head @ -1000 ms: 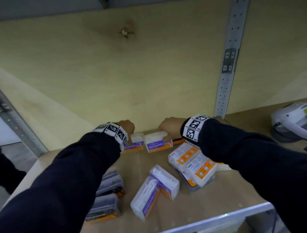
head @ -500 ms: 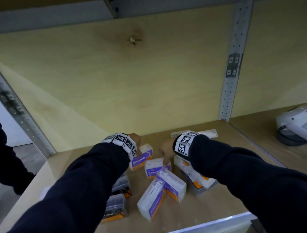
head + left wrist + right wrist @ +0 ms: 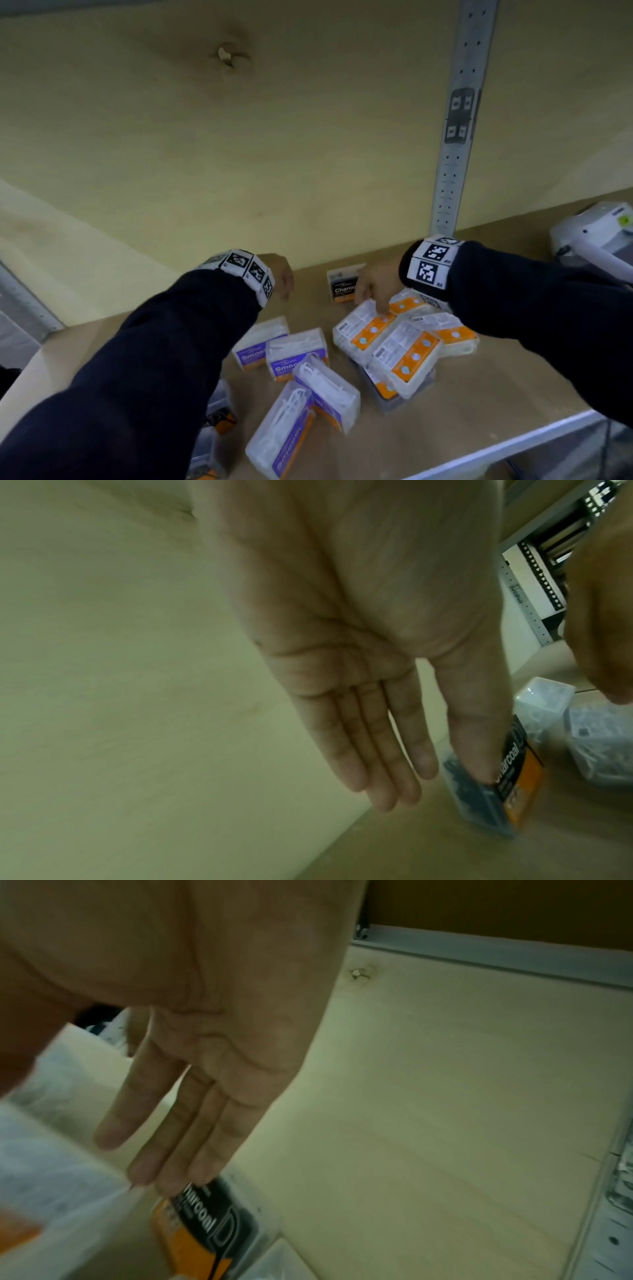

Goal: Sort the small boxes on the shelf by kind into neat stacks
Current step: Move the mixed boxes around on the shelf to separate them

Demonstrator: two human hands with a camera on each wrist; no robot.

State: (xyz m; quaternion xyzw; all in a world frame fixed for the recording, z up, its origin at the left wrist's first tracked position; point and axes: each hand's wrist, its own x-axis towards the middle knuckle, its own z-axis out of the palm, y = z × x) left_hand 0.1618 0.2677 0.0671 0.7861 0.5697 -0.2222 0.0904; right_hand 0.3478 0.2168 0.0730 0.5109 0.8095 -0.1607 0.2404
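The Charcoal box (image 3: 343,286) stands upright at the shelf's (image 3: 479,394) back edge, between both hands. The left hand (image 3: 346,647) is released, fingers straight; the right hand (image 3: 373,286) likewise, its fingertips (image 3: 171,1180) close by the box's label. The box is best squared against the back panel (image 3: 274,154) before stacking (the clear boxes hold floss picks, seemingly).

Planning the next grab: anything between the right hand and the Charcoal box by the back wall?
Nothing visible. The right hand is right beside the Charcoal box, straight fingers at its label. The left hand hovers apart, open.
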